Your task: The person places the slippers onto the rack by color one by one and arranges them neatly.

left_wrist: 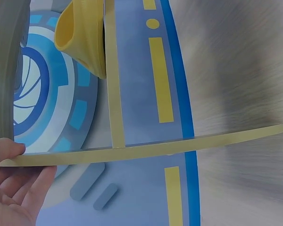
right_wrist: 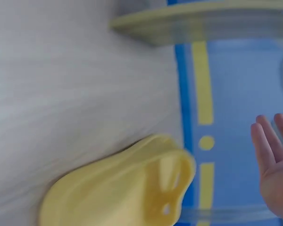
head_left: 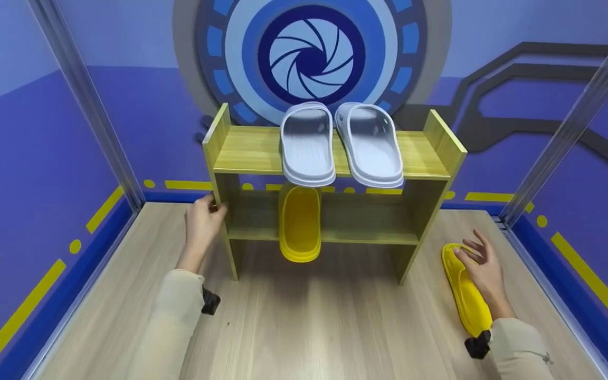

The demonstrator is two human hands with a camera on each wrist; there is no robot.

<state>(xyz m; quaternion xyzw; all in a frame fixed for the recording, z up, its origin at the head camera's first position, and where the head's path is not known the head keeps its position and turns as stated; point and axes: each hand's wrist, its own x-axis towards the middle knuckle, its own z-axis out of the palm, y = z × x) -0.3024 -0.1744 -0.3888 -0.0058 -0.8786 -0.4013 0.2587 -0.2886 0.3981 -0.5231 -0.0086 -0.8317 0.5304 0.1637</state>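
Observation:
A small wooden shoe rack (head_left: pixel 248 148) stands in the middle. My left hand (head_left: pixel 205 221) pinches the front edge of its left side panel, thumb on one face and fingers on the other in the left wrist view. On the lower shelf lies one yellow slipper (head_left: pixel 300 227), its end jutting past the front edge. A second yellow slipper (head_left: pixel 457 279) lies on the table, right of the rack. Over it hovers my right hand (head_left: pixel 486 272), fingers spread loosely and holding nothing; the right wrist view shows it apart from the slipper.
Two grey slippers, the left one (head_left: pixel 308 145) and the right one (head_left: pixel 375 148), sit side by side on the top shelf, overhanging its front. Blue printed walls (head_left: pixel 140 121) enclose the wood-grain table (head_left: pixel 304 327) at the back and sides, with metal posts (head_left: pixel 90 105) at the corners.

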